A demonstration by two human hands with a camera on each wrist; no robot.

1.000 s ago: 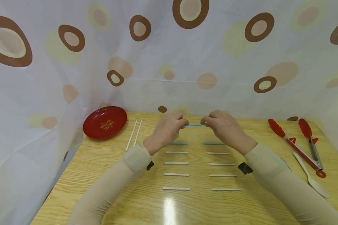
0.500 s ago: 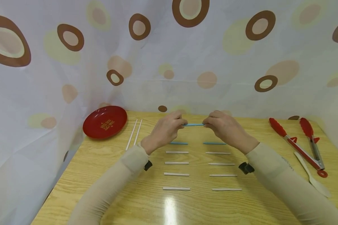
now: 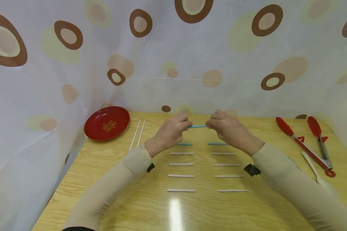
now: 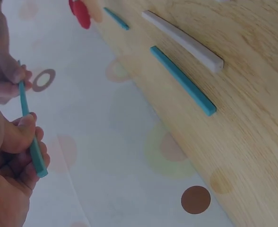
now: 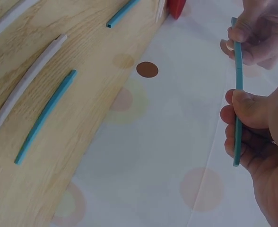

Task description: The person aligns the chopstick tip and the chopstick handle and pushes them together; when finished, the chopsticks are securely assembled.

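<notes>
At the far left, your red plate sits by the curtain, with two long white sticks lying just beside it on the wooden table.

Your left hand pinches one end of the blue strip between thumb and curled fingers; your right hand pinches the other end the same way. The strip hangs in the air between them, above the far edge of the table, in front of the curtain.

It looks light and thin, and the right wrist view shows it bowing slightly, so judge it as flexible rather than rigid; it probably snaps or kinks if you bend it hard. Its smooth sides may slip, so hold close to each end with the pads, as you do now.

Below your hands, two shorter blue pieces head two columns of white pieces, laid in even rows and well apart. The tabletop is glossy, with a glare spot near you. At the far right lie red tongs and, touching them, a pale spoon. The patterned curtain closes in the table on three sides.
</notes>
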